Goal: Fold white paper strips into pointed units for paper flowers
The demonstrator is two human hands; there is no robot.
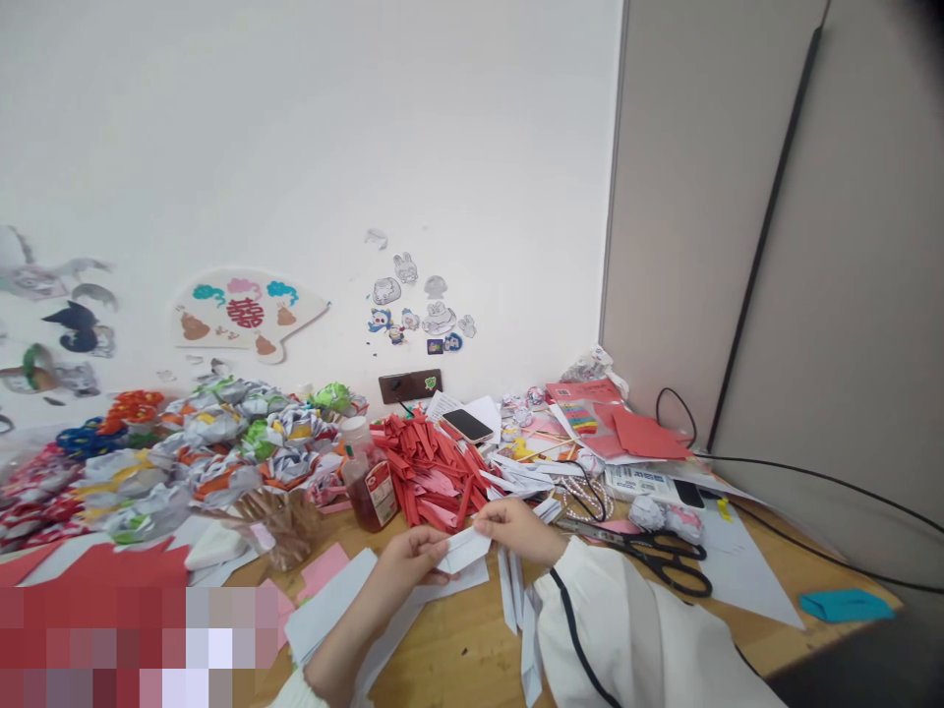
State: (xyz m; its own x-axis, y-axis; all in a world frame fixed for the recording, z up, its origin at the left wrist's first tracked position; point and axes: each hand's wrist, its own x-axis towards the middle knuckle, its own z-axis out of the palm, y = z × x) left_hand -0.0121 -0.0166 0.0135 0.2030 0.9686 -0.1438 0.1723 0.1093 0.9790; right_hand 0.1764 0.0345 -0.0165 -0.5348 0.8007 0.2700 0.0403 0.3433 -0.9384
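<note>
Between my two hands is a small folded piece of white paper (464,551), held above the wooden table. My left hand (413,559) pinches its left end, and my right hand (520,529) pinches its upper right corner. Under the hands lie white paper sheets (398,615). Several long folded white paper strips (528,639) lie beside my right wrist. Just behind the hands is a heap of folded red paper strips (432,462). A bottle of dark red liquid (369,487) stands to the left of that heap.
Black-handled scissors (668,560) lie right of my right sleeve. A phone (467,425) rests behind the red heap. Crumpled colourful paper pieces (221,433) pile up at the left, near a clear container of sticks (284,531). A blue folded paper (846,605) sits by the table's right edge.
</note>
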